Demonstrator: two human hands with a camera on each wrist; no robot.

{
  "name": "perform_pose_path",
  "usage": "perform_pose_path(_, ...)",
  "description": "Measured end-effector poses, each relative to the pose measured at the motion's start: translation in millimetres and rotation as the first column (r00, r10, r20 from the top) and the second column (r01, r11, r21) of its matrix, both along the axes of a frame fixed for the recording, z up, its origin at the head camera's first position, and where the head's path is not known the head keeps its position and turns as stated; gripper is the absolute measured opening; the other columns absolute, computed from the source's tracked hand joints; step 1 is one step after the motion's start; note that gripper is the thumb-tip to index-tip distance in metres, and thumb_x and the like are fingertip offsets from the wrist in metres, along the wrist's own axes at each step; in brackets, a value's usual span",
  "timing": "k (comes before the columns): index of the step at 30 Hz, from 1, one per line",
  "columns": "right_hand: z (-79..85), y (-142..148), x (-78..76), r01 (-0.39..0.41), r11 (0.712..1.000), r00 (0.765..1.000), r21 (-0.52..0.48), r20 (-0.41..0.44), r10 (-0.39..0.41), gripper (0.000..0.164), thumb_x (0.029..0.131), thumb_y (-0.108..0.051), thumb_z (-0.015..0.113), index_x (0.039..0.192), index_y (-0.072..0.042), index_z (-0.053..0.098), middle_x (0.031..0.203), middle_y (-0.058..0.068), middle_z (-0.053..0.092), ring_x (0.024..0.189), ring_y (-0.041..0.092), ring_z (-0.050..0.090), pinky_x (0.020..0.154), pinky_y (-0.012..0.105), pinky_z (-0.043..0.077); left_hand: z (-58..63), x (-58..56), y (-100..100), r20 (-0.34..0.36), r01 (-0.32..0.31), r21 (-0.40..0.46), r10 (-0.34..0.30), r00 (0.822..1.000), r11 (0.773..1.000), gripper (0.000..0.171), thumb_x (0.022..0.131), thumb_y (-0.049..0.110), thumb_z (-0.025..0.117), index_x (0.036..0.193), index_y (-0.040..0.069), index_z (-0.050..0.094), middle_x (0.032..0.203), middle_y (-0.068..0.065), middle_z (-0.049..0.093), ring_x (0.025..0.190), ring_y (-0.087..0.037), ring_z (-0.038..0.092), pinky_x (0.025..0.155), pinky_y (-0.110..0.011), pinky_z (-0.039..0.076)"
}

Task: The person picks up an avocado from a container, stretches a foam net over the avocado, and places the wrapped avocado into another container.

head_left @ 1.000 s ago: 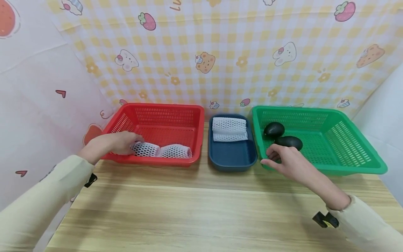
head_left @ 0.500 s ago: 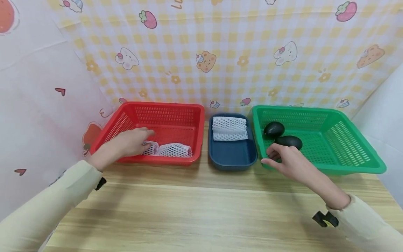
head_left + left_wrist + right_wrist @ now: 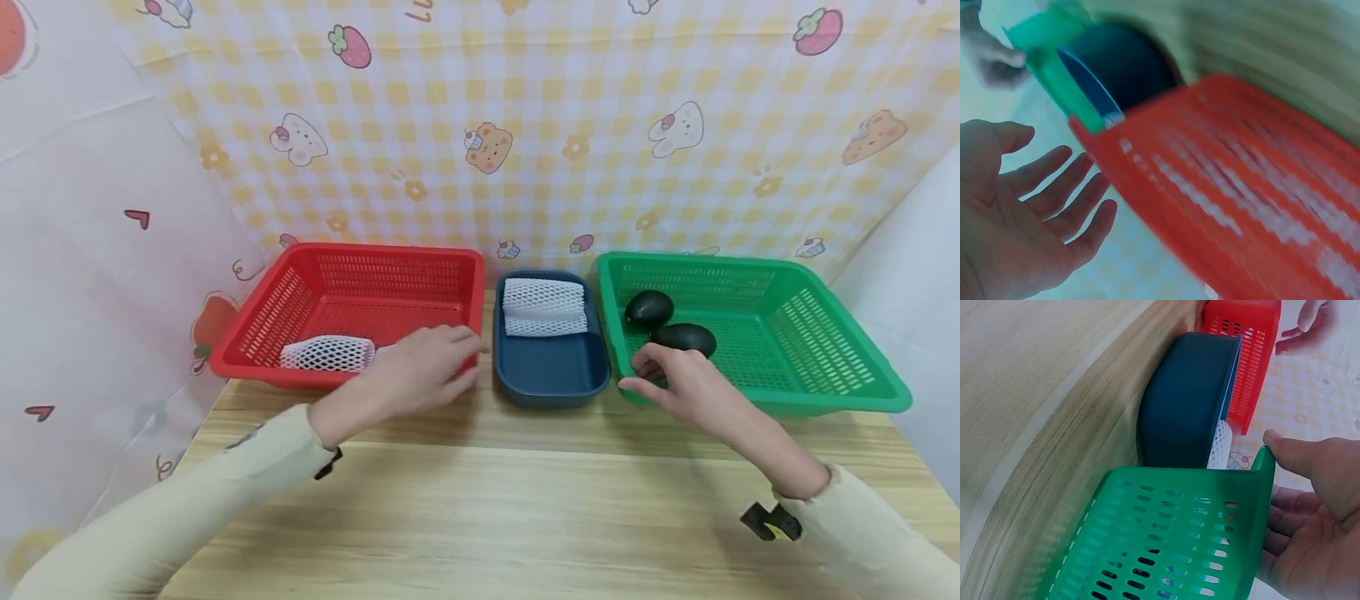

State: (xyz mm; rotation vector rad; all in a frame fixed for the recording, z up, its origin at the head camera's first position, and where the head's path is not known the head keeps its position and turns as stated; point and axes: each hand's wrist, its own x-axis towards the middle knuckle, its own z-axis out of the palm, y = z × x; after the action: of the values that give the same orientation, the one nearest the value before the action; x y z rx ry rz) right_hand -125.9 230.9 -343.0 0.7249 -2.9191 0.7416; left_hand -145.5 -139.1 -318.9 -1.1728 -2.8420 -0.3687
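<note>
Left arm: long sleeve of pale cream fabric (image 3: 240,471), lower left of the head view, plain, lightly creased, ending in a cuff at the wrist. Small black angular block (image 3: 327,464) at the cuff's underside. Right arm: matching pale cream fabric sleeve (image 3: 862,527), lower right; rumpled cuff; black two-lobed block (image 3: 785,520) beside it, small yellow patch (image 3: 775,531). Both hands bare.

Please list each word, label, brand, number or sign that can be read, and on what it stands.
No text can be read for certain.
Cloth: orange, letter-like strokes, cut off at the picture's top.
Right wrist device: yellow mark, too small to read.
Red basket, blue tray, green basket: no text visible.
</note>
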Motion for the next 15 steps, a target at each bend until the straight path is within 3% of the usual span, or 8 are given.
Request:
perform_pose_path(4, 0.7, -1, 0.2, -0.004, 1.0, 1.0, 0.006, -0.006, 0.004, 0.019, 0.09, -0.015, 0.08, 0.098, -0.005, 0.066, 0.086, -0.001, 0.07, 0.079, 0.018, 0.07, 0.069, 0.042, 0.058, -11.0, 5.7, 25, -0.022, 0.09, -0.041, -0.091, 0.996, 0.995, 0.042, 0.093, 0.034, 0.074, 0.128, 0.012, 0.069, 0.122, -0.004, 0.067, 0.11, -0.02, 0.061, 0.099, -0.041, 0.046)
perform_pose_path(8, 1.5, -2, 0.9, -0.008, 1.0, 1.0, 0.006, -0.007, 0.008, 0.02, 0.09, -0.017, 0.079, 0.098, -0.005, 0.066, 0.087, 0.0, 0.07, 0.08, 0.018, 0.071, 0.069, 0.04, 0.058, -22.2, 6.7, 44, -0.015, 0.117, -0.113, -0.12, 0.993, 0.987, 0.045, 0.092, 0.034, 0.076, 0.131, 0.012, 0.068, 0.125, -0.005, 0.068, 0.116, -0.022, 0.061, 0.106, -0.045, 0.041)
perform_pose_path(11, 1.9, -2, 1.4, -0.013, 1.0, 1.0, 0.002, -0.01, 0.013, 0.02, 0.091, -0.018, 0.079, 0.098, -0.004, 0.067, 0.087, 0.0, 0.071, 0.08, 0.019, 0.071, 0.069, 0.041, 0.058, -29.8, 3.9, 54, 0.021, 0.12, -0.14, -0.118, 0.993, 0.983, 0.043, 0.091, 0.031, 0.078, 0.128, 0.012, 0.069, 0.119, -0.004, 0.07, 0.108, -0.021, 0.065, 0.104, -0.043, 0.044)
perform_pose_path(15, 1.5, -2, 1.3, -0.02, 1.0, 1.0, 0.004, -0.019, 0.02, 0.02, 0.09, -0.017, 0.08, 0.098, -0.004, 0.066, 0.086, 0.0, 0.07, 0.079, 0.019, 0.071, 0.069, 0.041, 0.058, -36.4, 0.4, 63, 0.05, 0.11, -0.168, -0.103, 0.993, 0.98, 0.038, 0.087, 0.026, 0.082, 0.121, 0.012, 0.074, 0.106, -0.002, 0.073, 0.092, -0.018, 0.067, 0.091, -0.034, 0.053)
